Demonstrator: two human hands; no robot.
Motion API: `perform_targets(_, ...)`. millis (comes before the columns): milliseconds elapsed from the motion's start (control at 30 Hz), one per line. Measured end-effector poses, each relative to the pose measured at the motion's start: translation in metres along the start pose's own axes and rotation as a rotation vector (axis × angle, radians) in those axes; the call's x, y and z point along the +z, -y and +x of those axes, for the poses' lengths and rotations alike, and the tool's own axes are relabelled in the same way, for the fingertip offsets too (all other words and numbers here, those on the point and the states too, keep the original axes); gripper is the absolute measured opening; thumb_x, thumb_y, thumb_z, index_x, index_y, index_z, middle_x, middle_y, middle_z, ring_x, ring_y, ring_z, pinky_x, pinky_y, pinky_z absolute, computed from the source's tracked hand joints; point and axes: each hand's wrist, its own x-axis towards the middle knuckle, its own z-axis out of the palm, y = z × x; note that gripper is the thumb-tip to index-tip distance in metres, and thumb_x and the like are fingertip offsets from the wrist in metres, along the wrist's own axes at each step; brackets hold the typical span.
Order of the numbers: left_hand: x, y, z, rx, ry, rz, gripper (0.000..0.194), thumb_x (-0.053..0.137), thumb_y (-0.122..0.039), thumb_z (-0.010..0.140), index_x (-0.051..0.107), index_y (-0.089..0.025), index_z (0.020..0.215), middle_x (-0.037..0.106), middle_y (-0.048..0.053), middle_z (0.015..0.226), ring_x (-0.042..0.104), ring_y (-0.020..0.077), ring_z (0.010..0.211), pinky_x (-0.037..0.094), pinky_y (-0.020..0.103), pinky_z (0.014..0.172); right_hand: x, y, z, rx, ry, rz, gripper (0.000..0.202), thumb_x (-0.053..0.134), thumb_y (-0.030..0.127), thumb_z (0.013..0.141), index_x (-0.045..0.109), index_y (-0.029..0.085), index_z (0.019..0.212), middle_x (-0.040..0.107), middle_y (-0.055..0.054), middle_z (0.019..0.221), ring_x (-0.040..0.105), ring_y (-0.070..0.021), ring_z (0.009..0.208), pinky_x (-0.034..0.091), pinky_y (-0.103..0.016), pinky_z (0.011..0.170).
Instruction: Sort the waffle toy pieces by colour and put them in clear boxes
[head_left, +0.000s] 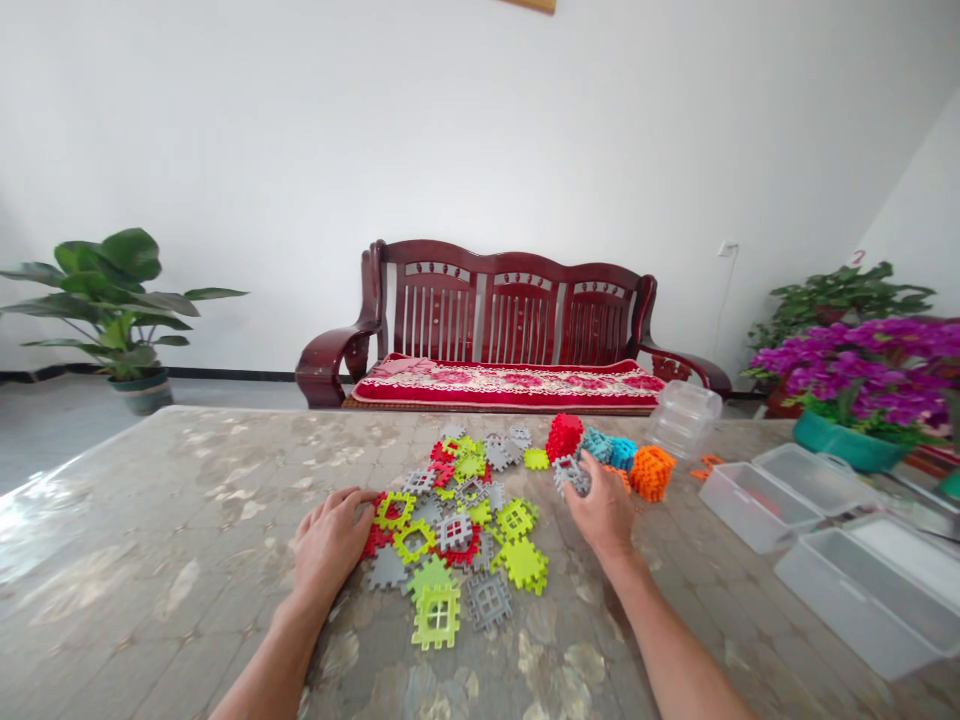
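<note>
Many flat toothed plastic pieces lie in a loose pile on the table, among them a lime window piece (pixel 436 616), a grey window piece (pixel 489 600) and a lime solid piece (pixel 523 562). My left hand (pixel 335 535) rests at the pile's left edge, fingertips by red pieces (pixel 377 538). To the right, my right hand (pixel 602 505) has thumb and fingers closed round a grey piece (pixel 570 476). Just beyond it stand a red stack (pixel 564 437), a teal stack (pixel 598 445), a blue stack (pixel 622 454) and an orange stack (pixel 652 473).
Open clear boxes (pixel 761 505) (pixel 870 590) stand at the table's right, with a clear container (pixel 684 418) behind the stacks. Purple flowers in a teal pot (pixel 851 440) are at the right edge. A wooden bench (pixel 517 310) is beyond the table.
</note>
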Motion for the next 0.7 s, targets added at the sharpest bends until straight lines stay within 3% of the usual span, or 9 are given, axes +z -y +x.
perform_targets(133,0.0,0.0,0.0,0.003,-0.001,0.008,0.039,0.038,-0.038,0.091,0.07,-0.035,0.114,0.061,0.001,0.134,0.056,0.0266,0.122,0.036,0.046,0.108,-0.003,-0.016,0.002,0.075,0.027,-0.076,0.054,0.065,0.034,0.079,0.056,0.017,0.129,0.072,-0.009,0.107,0.061,-0.0257,0.101,0.042,-0.035,0.088)
perform_targets(433,0.0,0.001,0.0,0.003,-0.017,-0.011,0.038,0.04,-0.036,0.09,0.071,-0.034,0.112,0.063,0.002,0.132,0.056,0.0267,0.122,0.036,0.046,0.108,-0.001,-0.017,0.001,0.075,0.058,-0.13,0.051,0.065,0.033,0.08,0.056,0.018,0.129,0.072,-0.008,0.107,0.061,-0.0245,0.1,0.04,-0.034,0.086)
perform_targets(567,-0.001,0.0,0.0,0.004,-0.01,-0.013,0.038,0.04,-0.037,0.091,0.071,-0.034,0.113,0.062,0.002,0.133,0.055,0.0267,0.122,0.035,0.046,0.108,-0.004,-0.014,0.001,0.032,0.032,-0.133,0.045,0.064,0.033,0.081,0.06,0.017,0.123,0.07,-0.01,0.111,0.058,-0.026,0.102,0.039,-0.036,0.089)
perform_targets(700,-0.001,-0.001,-0.001,0.001,-0.008,-0.005,0.039,0.039,-0.037,0.091,0.07,-0.034,0.113,0.062,0.001,0.133,0.055,0.0267,0.122,0.035,0.046,0.108,-0.003,0.004,-0.003,-0.081,0.033,-0.001,0.032,0.058,0.029,0.085,0.066,0.018,0.114,0.071,-0.009,0.107,0.057,-0.0251,0.102,0.04,-0.037,0.092)
